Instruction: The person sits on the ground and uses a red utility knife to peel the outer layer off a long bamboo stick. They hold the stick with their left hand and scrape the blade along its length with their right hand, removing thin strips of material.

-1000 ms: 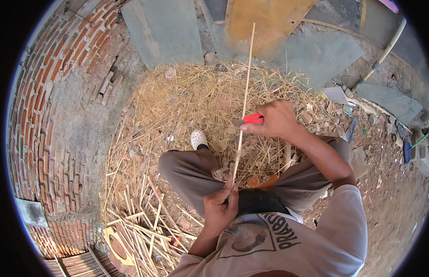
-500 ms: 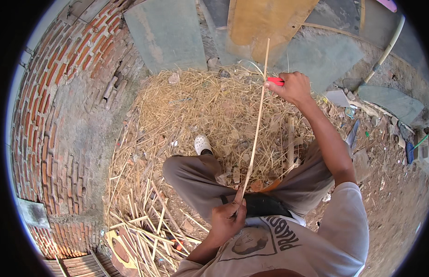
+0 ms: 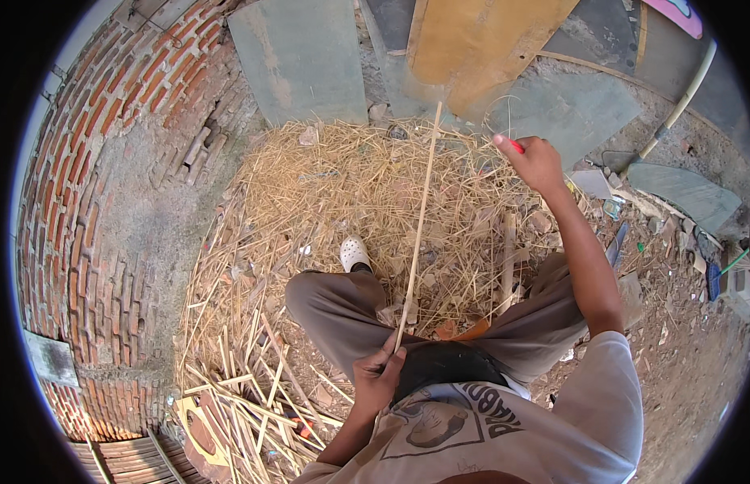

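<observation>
A long, thin bamboo strip (image 3: 423, 202) rises from my lap, tilted a little to the right at its far end. My left hand (image 3: 377, 377) is closed around its near end by the black cloth (image 3: 447, 367) on my lap. Out to the right of the strip, my right hand (image 3: 539, 164) is closed on a red-handled cutter (image 3: 517, 146); its blade is hidden or too small to see. Beside that hand curls a fine pale shaving (image 3: 509, 113). The cutter and the strip are apart.
Straw-like shavings (image 3: 375, 177) cover the ground ahead. Cut strips (image 3: 254, 403) lie piled at my lower left. A brick wall (image 3: 76, 218) stands left; grey sheets (image 3: 298, 64) and a yellow-brown board (image 3: 480, 48) lean at the back. A pale pipe (image 3: 685, 93) stands right.
My right hand has moved right, off the strip, with the cutter. The strip's far end has swung left and lower, and my left hand has shifted slightly left. The thin shaving has come away from the strip.
</observation>
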`<state>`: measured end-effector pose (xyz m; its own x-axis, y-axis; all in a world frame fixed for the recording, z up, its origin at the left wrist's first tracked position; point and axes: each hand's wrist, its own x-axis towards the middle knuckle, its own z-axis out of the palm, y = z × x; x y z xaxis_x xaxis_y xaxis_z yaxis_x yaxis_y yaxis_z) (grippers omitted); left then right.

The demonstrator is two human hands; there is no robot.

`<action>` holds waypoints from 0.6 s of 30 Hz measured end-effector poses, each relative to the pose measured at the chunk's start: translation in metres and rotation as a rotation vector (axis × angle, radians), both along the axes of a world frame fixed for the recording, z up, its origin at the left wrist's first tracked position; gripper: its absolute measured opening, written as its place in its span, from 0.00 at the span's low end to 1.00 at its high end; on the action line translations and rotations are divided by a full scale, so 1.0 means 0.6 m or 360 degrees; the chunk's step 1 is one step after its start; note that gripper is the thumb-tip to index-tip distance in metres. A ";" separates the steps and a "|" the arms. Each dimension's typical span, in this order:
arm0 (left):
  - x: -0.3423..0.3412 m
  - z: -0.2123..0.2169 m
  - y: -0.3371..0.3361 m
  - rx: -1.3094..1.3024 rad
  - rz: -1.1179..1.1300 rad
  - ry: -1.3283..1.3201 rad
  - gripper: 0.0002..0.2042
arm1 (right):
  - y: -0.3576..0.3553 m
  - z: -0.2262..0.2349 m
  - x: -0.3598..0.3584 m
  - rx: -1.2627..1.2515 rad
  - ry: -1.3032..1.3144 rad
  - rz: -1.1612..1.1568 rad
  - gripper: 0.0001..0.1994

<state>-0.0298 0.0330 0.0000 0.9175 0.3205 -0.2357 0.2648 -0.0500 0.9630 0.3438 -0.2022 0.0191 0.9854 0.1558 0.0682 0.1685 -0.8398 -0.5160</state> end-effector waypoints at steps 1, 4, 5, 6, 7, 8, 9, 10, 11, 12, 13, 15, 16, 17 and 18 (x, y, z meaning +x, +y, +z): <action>0.025 0.005 0.000 -0.0131 0.0093 0.0015 0.16 | 0.029 -0.003 -0.044 -0.0042 -0.0079 0.0210 0.41; 0.069 0.011 0.007 -0.0422 0.0159 -0.0156 0.16 | 0.092 -0.007 -0.155 -0.0015 -0.0347 0.0798 0.32; 0.083 0.028 0.001 -0.0481 0.0199 -0.0119 0.16 | 0.100 0.000 -0.173 0.0006 -0.0412 0.0990 0.32; 0.087 0.028 -0.004 -0.0567 0.0188 -0.0147 0.15 | 0.102 0.001 -0.179 0.0059 -0.0468 0.1014 0.32; 0.088 0.028 -0.009 -0.0646 0.0179 -0.0169 0.15 | 0.105 -0.001 -0.184 0.0122 -0.0520 0.1039 0.32; 0.090 0.027 -0.013 -0.0725 0.0170 -0.0192 0.15 | 0.108 -0.003 -0.184 0.0186 -0.0571 0.1065 0.32; 0.091 0.029 -0.019 -0.0796 0.0154 -0.0187 0.15 | 0.109 -0.007 -0.179 0.0206 -0.0595 0.1045 0.32; 0.091 0.029 -0.026 -0.0872 0.0133 -0.0172 0.15 | 0.107 -0.012 -0.174 0.0224 -0.0611 0.1019 0.32; 0.090 0.028 -0.031 -0.0948 0.0112 -0.0156 0.15 | 0.105 -0.015 -0.170 0.0241 -0.0626 0.0992 0.32; 0.090 0.024 -0.033 -0.0952 0.0108 -0.0166 0.15 | 0.104 -0.017 -0.170 0.0196 -0.0596 0.0989 0.32; 0.091 0.019 -0.034 -0.0954 0.0104 -0.0173 0.15 | 0.104 -0.009 -0.171 0.0153 -0.0563 0.0984 0.32; 0.087 0.013 -0.035 -0.0877 0.0071 -0.0187 0.15 | 0.102 -0.009 -0.172 0.0119 -0.0542 0.0976 0.33; 0.084 0.012 -0.034 -0.0796 0.0037 -0.0206 0.15 | 0.102 -0.010 -0.169 0.0127 -0.0566 0.0971 0.33; 0.081 0.010 -0.034 -0.0714 0.0004 -0.0224 0.15 | 0.101 -0.010 -0.166 0.0135 -0.0589 0.0966 0.33; 0.078 0.010 -0.035 -0.0661 -0.0031 -0.0200 0.15 | 0.098 -0.011 -0.152 0.0096 -0.0616 0.0851 0.33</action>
